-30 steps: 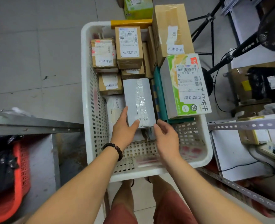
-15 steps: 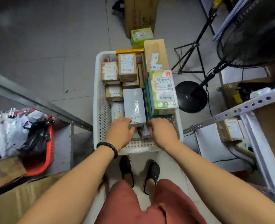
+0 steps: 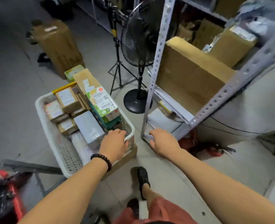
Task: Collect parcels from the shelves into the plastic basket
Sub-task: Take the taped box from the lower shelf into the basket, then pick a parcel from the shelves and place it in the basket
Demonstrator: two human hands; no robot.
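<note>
A grey tiled stockroom floor runs between metal shelving, with a black pedestal fan [image 3: 138,41] standing at about 12 o'clock. The white plastic basket [image 3: 52,126] sits on the floor at 10 o'clock, already crowded with parcels: small brown boxes, a grey wrapped parcel [image 3: 89,126] and a green printed box [image 3: 103,105] leaning along its right side. The left hand [image 3: 115,143] rests over the basket's near right corner, fingers curled on the rim, grasping no parcel. The right hand [image 3: 163,141] reaches out at 1 o'clock toward the foot of the shelf frame [image 3: 157,57], fingers loosely spread and empty. This looks like the gap between one parcel stowed and the next fetched. The next move calls for picking a parcel off the shelves; a large cardboard box [image 3: 188,75] sits on the shelf at 2 o'clock, well above the right hand, and a small yellow-labelled box [image 3: 165,107] lies lower, nearer to it.
</note>
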